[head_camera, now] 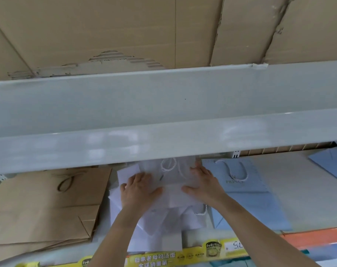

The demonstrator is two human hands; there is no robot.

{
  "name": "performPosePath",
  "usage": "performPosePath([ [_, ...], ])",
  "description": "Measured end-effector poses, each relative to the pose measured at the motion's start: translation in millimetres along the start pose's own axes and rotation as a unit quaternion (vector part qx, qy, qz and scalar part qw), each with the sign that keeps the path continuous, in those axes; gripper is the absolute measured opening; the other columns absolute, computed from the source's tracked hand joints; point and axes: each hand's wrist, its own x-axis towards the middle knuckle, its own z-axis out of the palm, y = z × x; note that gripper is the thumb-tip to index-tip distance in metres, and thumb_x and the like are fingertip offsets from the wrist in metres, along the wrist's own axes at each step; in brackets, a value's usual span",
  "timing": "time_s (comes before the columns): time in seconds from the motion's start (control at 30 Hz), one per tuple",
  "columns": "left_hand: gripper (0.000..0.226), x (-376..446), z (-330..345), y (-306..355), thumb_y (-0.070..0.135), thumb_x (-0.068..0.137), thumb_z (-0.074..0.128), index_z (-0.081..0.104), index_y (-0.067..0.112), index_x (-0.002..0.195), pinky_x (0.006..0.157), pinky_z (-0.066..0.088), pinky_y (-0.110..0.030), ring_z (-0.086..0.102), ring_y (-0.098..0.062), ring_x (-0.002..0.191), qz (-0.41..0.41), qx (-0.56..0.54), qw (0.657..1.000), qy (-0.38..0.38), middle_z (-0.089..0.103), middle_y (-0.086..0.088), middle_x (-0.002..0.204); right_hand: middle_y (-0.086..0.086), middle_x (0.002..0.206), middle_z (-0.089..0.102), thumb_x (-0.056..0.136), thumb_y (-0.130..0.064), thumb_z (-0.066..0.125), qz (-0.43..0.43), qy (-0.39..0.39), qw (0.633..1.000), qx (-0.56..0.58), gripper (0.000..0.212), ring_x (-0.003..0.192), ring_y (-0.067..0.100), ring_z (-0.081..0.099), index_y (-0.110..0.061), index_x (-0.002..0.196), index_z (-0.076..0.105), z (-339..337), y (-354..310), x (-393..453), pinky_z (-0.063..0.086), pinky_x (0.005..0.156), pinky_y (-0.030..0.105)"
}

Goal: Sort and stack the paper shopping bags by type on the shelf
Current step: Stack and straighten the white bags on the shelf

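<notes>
A loose pile of white paper bags [169, 214] lies flat in the middle of the lower shelf [302, 191]. My left hand [138, 189] presses flat on the top white bag's left side. My right hand [202, 184] presses on its right side, fingers straight and thumb spread. The top bag's white rope handle [168, 164] points toward the back. A stack of brown kraft bags [46, 207] lies to the left. Light blue bags [246, 191] with rope handles lie to the right.
The grey upper shelf [163, 120] hangs low over the bags and hides the back of the lower shelf. Torn cardboard [125, 31] sits above it. Another blue bag [333, 162] lies at the far right. A yellow price strip [183, 257] runs along the shelf's front edge.
</notes>
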Motion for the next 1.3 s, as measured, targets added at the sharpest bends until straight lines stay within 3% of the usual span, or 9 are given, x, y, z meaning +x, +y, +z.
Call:
performPosePath([
  [0.13, 0.058, 3.8, -5.2, -11.7, 0.061, 0.079, 0.056, 0.049, 0.031, 0.128, 0.102, 0.028, -0.038, 0.038, -0.023, 0.129, 0.002, -0.026, 0.997, 0.078, 0.049, 0.005, 0.136, -0.002, 0.137, 0.04, 0.077, -0.051, 0.062, 0.007, 0.051, 0.999, -0.003, 0.06, 0.125, 0.024, 0.038, -0.022, 0.127, 0.045, -2.5, -11.7, -3.2, 0.036, 0.099, 0.035],
  [0.27, 0.099, 23.1, -9.3, -20.8, 0.079, 0.073, 0.047, 0.013, 0.031, 0.152, 0.116, 0.01, -0.046, 0.001, -0.024, 0.148, -0.059, -0.018, 0.998, 0.013, 0.007, 0.002, 0.161, 0.001, 0.12, 0.049, 0.076, -0.048, 0.059, 0.026, 0.095, 0.994, -0.046, 0.054, 0.113, 0.026, 0.047, -0.018, 0.12, 0.047, -2.1, -20.0, -13.3, 0.039, 0.088, 0.034],
  [0.33, 0.112, 30.7, -9.7, -22.2, 0.087, 0.066, 0.044, 0.005, 0.028, 0.153, 0.117, 0.008, -0.048, -0.007, -0.023, 0.148, -0.078, -0.025, 0.996, -0.019, 0.0, 0.004, 0.162, 0.004, 0.116, 0.052, 0.078, -0.042, 0.061, 0.05, 0.082, 0.995, 0.002, 0.053, 0.107, 0.03, 0.054, -0.015, 0.121, 0.044, -2.5, -21.6, -18.4, 0.044, 0.082, 0.033],
  [0.57, 0.11, 23.0, -9.2, -16.3, 0.095, 0.058, 0.032, 0.023, 0.028, 0.145, 0.108, 0.026, -0.045, 0.025, -0.028, 0.139, -0.096, 0.021, 0.995, -0.006, 0.033, -0.004, 0.15, 0.005, 0.109, 0.061, 0.086, -0.037, 0.058, 0.021, 0.13, 0.989, -0.067, 0.042, 0.101, 0.028, 0.059, -0.014, 0.119, 0.045, -10.5, -26.2, -22.5, 0.046, 0.073, 0.033],
  [0.73, 0.1, 5.2, -9.2, -20.6, 0.094, 0.062, 0.025, 0.028, 0.03, 0.139, 0.1, 0.03, -0.045, 0.038, -0.03, 0.13, -0.107, 0.054, 0.993, -0.013, 0.046, -0.005, 0.141, 0.004, 0.082, 0.055, 0.082, -0.038, 0.056, 0.065, 0.074, 0.995, -0.033, 0.035, 0.08, 0.03, 0.059, -0.014, 0.099, 0.037, -8.7, -31.2, -20.2, 0.042, 0.062, 0.03],
  [0.97, 0.094, -6.6, -18.0, -24.0, 0.092, 0.066, 0.026, 0.037, 0.027, 0.134, 0.102, 0.03, -0.047, 0.04, -0.031, 0.131, -0.116, 0.024, 0.992, -0.043, 0.05, -0.008, 0.138, 0.011, 0.119, 0.057, 0.078, -0.052, 0.062, 0.081, 0.036, 0.995, -0.035, 0.064, 0.109, 0.032, 0.058, -0.007, 0.119, 0.043, 5.9, -35.8, -19.1, 0.039, 0.073, 0.032],
  [1.07, 0.091, -10.0, -16.3, -29.9, 0.09, 0.069, 0.029, 0.031, 0.03, 0.137, 0.103, 0.028, -0.052, 0.034, -0.036, 0.134, -0.133, -0.042, 0.988, -0.072, 0.043, -0.006, 0.145, 0.011, 0.121, 0.051, 0.082, -0.046, 0.062, 0.061, 0.045, 0.997, 0.02, 0.06, 0.109, 0.031, 0.055, -0.007, 0.123, 0.041, 7.2, -31.4, -17.3, 0.038, 0.075, 0.032],
  [1.17, 0.094, -17.9, -7.2, -33.3, 0.085, 0.074, 0.034, 0.015, 0.029, 0.147, 0.109, 0.022, -0.053, 0.019, -0.039, 0.141, -0.144, -0.086, 0.983, -0.078, 0.024, -0.001, 0.156, 0.013, 0.137, 0.041, 0.083, -0.04, 0.066, 0.021, 0.003, 0.998, 0.065, 0.068, 0.125, 0.028, 0.044, -0.007, 0.135, 0.038, 5.8, -33.9, -8.0, 0.038, 0.093, 0.031],
  [1.3, 0.091, -17.7, -4.4, -31.5, 0.071, 0.085, 0.041, -0.003, 0.029, 0.153, 0.117, 0.013, -0.051, 0.005, -0.037, 0.146, -0.162, -0.131, 0.976, -0.069, -0.003, -0.006, 0.162, 0.002, 0.16, 0.013, 0.087, -0.04, 0.064, -0.026, -0.08, 0.992, 0.092, 0.083, 0.145, 0.023, 0.018, -0.014, 0.151, 0.018, 9.1, -32.1, -5.5, 0.021, 0.115, 0.032],
])
